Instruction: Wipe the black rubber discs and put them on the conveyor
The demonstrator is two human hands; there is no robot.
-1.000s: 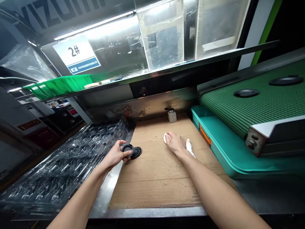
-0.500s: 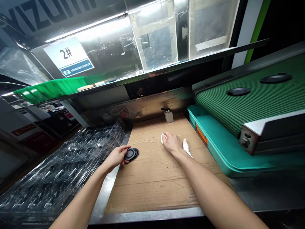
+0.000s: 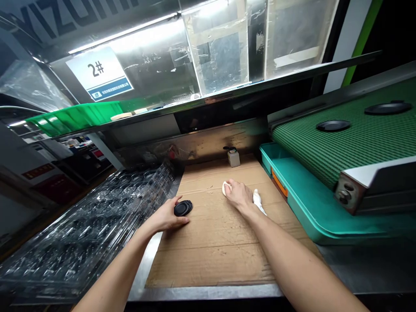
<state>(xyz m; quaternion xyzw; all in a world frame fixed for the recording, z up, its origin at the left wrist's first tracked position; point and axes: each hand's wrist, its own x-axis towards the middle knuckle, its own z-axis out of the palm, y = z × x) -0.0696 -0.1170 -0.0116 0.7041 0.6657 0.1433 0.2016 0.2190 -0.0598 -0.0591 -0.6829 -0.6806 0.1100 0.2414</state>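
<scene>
On the cardboard sheet (image 3: 208, 242) lies a small overlapping stack of round black plastic discs (image 3: 183, 208). My left hand (image 3: 166, 216) is beside its left edge, fingers spread around it and apart. Further right, my right hand (image 3: 238, 193) is closed on a white pad (image 3: 225, 188), pressed low over the cardboard; only the pad's left edge shows. Just right of that hand lies a crumpled white cloth (image 3: 258, 200). A small bottle with a black flip top (image 3: 233, 157) stands at the back of the sheet.
Clear plastic trays (image 3: 81, 221) with moulded pockets are stacked at the left. To the right, a teal bin (image 3: 308, 208) sits under a green conveyor belt (image 3: 360, 138) carrying two black discs (image 3: 333, 125). A green crate (image 3: 74, 118) rests on the ledge above.
My left hand has let go of the tilted top disc, which now lies flat on the stack, and its fingers have opened. My right hand still grips the white pad. The view has shifted slightly.
</scene>
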